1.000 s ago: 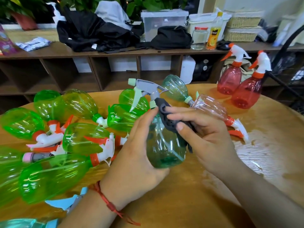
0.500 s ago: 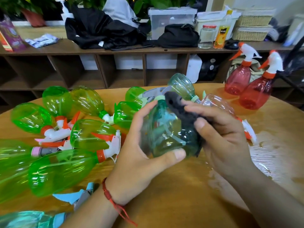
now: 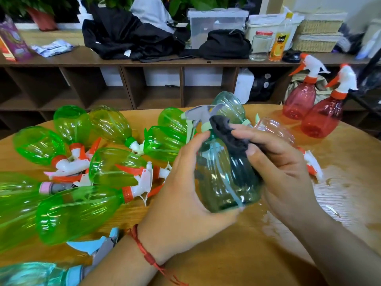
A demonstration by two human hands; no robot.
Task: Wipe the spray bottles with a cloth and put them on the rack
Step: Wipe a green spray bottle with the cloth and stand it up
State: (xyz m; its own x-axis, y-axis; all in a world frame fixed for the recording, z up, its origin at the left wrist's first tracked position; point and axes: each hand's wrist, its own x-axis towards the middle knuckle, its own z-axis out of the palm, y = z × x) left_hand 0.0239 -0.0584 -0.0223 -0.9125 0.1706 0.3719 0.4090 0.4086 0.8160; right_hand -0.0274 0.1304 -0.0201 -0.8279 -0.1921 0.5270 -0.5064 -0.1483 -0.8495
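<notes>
My left hand (image 3: pixel 181 195) grips a teal see-through spray bottle (image 3: pixel 220 182) with a grey trigger head, held nearly upright above the round wooden table (image 3: pixel 237 254). My right hand (image 3: pixel 282 172) presses a dark grey cloth (image 3: pixel 228 135) against the bottle's neck and right shoulder. Several green spray bottles (image 3: pixel 115 166) lie on their sides at the left. Two red spray bottles (image 3: pixel 321 118) stand upright at the far right. A clear pink bottle (image 3: pixel 274 129) lies behind my right hand, partly hidden.
A water film (image 3: pixel 346 195) wets the table's right side. A teal bottle with a blue trigger (image 3: pixel 31 273) lies at the lower left. Behind the table runs a brown cubby shelf (image 3: pixel 144 65) piled with black bags, boxes and jars. A black rack frame (image 3: pixel 369 65) shows at the right edge.
The bottle has been turned from tilted away back to nearly upright. The cloth has slid from the bottle's body up to its neck and shoulder.
</notes>
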